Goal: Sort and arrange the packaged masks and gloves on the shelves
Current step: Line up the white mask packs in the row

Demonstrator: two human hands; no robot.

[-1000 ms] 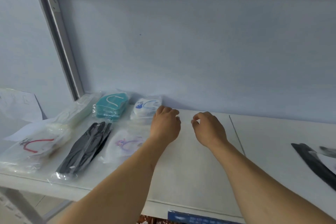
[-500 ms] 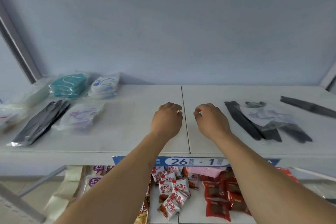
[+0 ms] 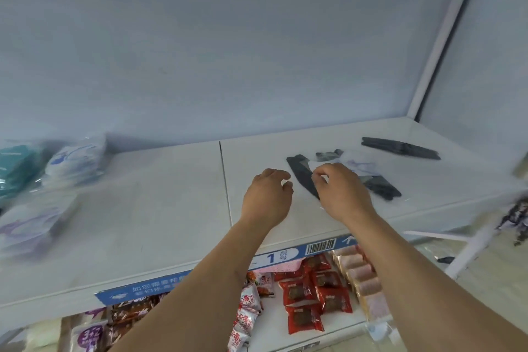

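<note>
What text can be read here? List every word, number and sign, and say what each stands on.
"1": blue shelf label, followed by two small characters too blurred to read.
Barcode: same label, digits unreadable.
White Chinese lines: blue strip, too blurred.
"3+2": purple snack pack.
Red-and-white snack packs: characters too blurred.

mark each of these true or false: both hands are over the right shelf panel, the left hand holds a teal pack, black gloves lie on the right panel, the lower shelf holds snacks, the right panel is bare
1. Both hands are over the right shelf panel. True: the left hand and right hand are right of the seam.
2. The left hand holds a teal pack. False: it holds nothing; the teal pack lies far left.
3. Black gloves lie on the right panel. True.
4. The lower shelf holds snacks. True.
5. The right panel is bare. False: gloves and a clear mask pack lie there.
</note>
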